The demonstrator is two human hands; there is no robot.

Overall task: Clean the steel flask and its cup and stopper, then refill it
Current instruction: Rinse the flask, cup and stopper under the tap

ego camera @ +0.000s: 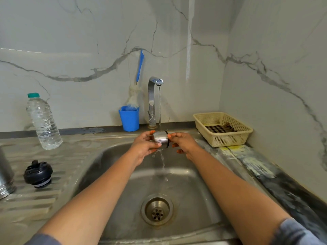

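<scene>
- While water runs in a thin stream from the tap (153, 99), the steel cup (160, 139) lies on its side right under it, above the sink (191, 183). Water spills off its underside and falls toward the drain (157, 209).
- From my feed I cannot tell whether anything is inside the cup. Its dark-rimmed end faces right.
- The left hand (144, 147) grasps the cup's left end, with its fingers (147, 134) curled over the top and the thumb across the front.
- The right hand (184, 145) pinches the dark rim at the cup's right end between thumb and fingers (174, 137). Its other fingers curl loosely beneath.
- On the ribbed draining part of the worktop (74, 144), left of the sink, I see the black stopper (38, 174) standing alone.
- The steel flask (5, 174) stands just left of the stopper. The frame edge cuts it off, so its contents are hidden from me.
- Further back, a clear plastic bottle (43, 122) with a teal cap stands upright with water in it.
- Beside the tap, a blue tub (129, 119) holds a bottle brush (139, 68), bristles down, with its blue handle against the wall.
- At the back right corner, a cream basket (223, 138) holds a checked cloth (215, 129).
</scene>
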